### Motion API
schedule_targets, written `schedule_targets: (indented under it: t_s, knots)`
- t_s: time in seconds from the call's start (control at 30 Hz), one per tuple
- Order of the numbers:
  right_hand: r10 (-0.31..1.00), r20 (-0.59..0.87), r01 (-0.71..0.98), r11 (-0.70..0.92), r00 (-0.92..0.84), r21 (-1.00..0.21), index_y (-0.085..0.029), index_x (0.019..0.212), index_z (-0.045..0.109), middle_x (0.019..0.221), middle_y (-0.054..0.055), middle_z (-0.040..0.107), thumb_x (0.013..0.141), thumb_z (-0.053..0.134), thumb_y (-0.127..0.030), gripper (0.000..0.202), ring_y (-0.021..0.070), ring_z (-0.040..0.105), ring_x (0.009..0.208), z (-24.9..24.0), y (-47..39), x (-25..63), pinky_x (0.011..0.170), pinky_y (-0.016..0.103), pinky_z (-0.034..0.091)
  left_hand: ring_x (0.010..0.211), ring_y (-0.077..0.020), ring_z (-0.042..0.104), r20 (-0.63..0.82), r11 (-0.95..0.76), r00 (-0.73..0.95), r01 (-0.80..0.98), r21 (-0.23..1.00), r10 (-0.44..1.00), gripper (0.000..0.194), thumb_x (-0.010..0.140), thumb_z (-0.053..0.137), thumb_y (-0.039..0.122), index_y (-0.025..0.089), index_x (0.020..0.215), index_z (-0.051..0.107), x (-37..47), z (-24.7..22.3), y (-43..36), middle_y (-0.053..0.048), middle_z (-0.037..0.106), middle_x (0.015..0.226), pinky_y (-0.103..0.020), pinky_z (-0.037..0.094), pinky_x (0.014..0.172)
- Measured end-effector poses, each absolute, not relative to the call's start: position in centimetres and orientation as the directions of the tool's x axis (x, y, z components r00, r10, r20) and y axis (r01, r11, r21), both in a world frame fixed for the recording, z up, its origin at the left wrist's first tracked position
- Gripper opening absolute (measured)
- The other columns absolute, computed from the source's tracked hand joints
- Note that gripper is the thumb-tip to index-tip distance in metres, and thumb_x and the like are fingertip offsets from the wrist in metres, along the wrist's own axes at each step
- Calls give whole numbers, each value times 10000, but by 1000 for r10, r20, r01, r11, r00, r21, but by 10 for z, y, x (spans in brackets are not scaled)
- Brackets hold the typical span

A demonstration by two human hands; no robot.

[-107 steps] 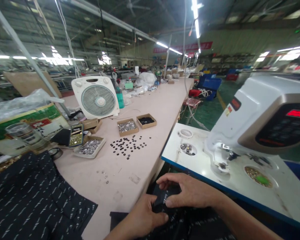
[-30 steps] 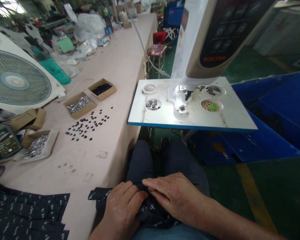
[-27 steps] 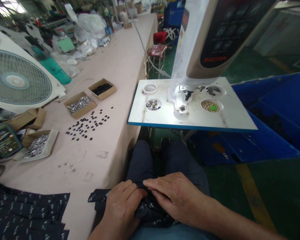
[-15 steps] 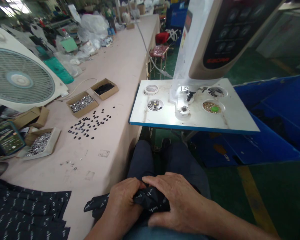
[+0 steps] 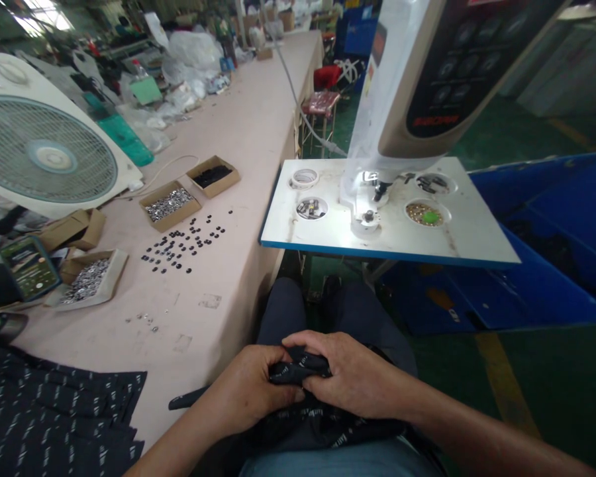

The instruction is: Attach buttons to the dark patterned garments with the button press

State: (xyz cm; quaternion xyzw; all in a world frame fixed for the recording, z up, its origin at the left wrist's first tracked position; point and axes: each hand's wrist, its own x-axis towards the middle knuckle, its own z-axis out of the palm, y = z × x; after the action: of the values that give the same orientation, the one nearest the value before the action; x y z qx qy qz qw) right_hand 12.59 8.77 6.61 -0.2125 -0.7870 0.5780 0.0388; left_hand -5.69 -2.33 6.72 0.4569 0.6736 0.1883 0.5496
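Pinching dark cloth — right grip now narrower.

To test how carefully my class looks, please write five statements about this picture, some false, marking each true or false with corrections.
1. The left hand and right hand both grip a dark printed cloth. True.
2. Loose black pieces lie scattered on the table. True.
3. The right hand touches those black pieces. False: it grips the cloth, away from them.
4. A green piece lies among gold-coloured bits in the white board. True.
5. The gripped cloth is spread flat on the white board. False: it is bunched in the hands.
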Motion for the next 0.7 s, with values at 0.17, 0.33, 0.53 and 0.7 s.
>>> schedule_targets:
  t_s: [0.17,0.33,0.53,0.7]
  knots:
    - [336,-263,315,112,-904,-942,-216,1283,634,928,-16,723,744,653,-113,549,136,644,766,65,95,125,670,204,464,637,-93,390,-597,537,123,321,780,793,209,735,739,304,140,744,609,-60,70,-19,61,468,662,-215,284,562]
    - [339,-311,363,101,-888,-926,-220,1277,633,811,-35,684,751,665,-143,533,120,588,662,68,99,126,587,200,412,600,-86,342,-601,570,86,237,787,794,194,735,710,293,147,727,581,-55,66,-20,62,436,631,-223,243,527]
    - [202,-371,380,7,-906,-925,-218,1199,665,951,8,731,766,716,-259,438,185,646,840,72,123,129,699,235,454,571,-63,347,-530,530,115,35,847,840,240,663,786,291,137,680,602,-48,56,-15,70,447,611,-204,252,519]
    - [141,-361,356,-62,-922,-932,-163,1011,715,839,26,698,744,755,-503,435,174,599,744,56,156,125,666,250,436,611,-61,456,-517,548,205,-139,825,831,376,524,919,344,153,798,748,-44,43,-3,72,584,682,-180,387,611]
